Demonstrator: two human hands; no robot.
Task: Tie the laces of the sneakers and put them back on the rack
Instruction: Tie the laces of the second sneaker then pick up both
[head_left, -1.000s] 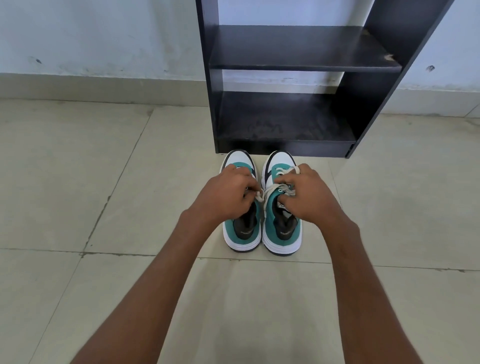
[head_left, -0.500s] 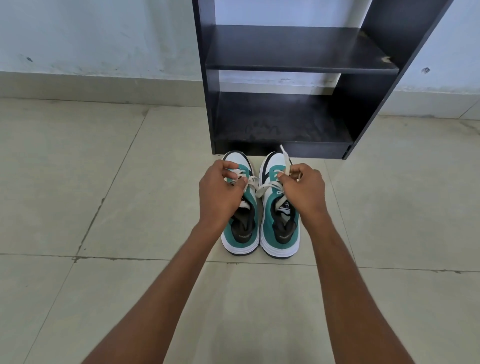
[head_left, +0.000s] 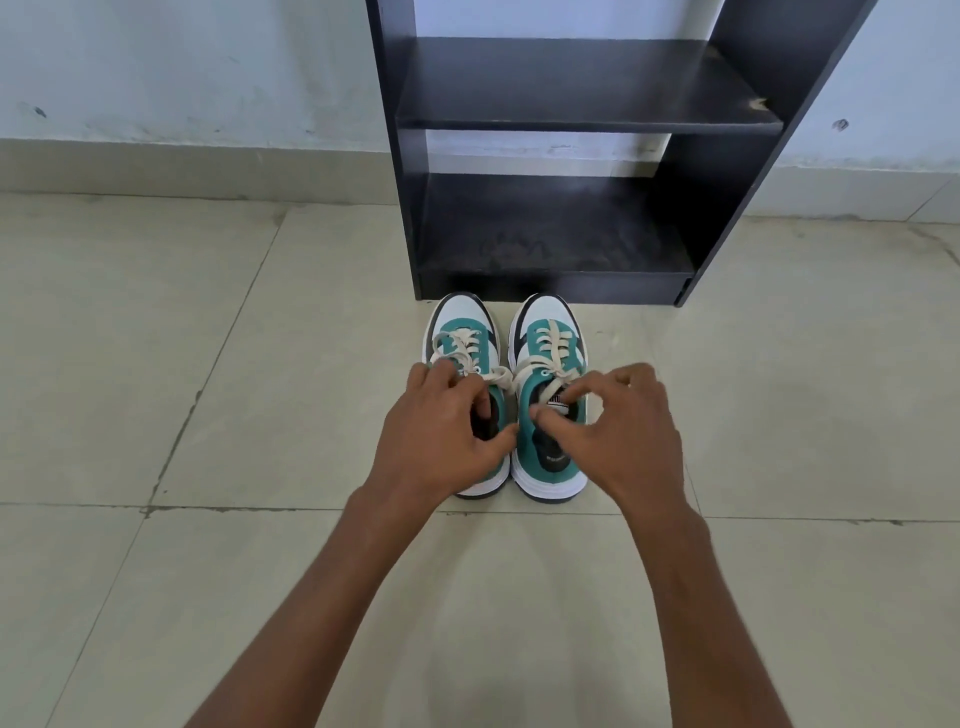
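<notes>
Both sneakers (head_left: 506, 400) stood at frame centre, before the rack (head_left: 571, 156), not yet shelved. The left hand (head_left: 441, 436) pinched a lace (head_left: 498, 376) of the right shoe; the right hand (head_left: 623, 431) hovered half-curled, apparently holding nothing. Tying looked unfinished.

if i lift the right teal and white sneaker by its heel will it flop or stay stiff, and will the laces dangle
The right teal and white sneaker probably keeps its shape: its thick white sole looks firm. It likely sits stable, resting flat on the tiled floor. Its cream flat laces look soft, and any loose ends would probably dangle; the right hand hides whether they are knotted.
</notes>
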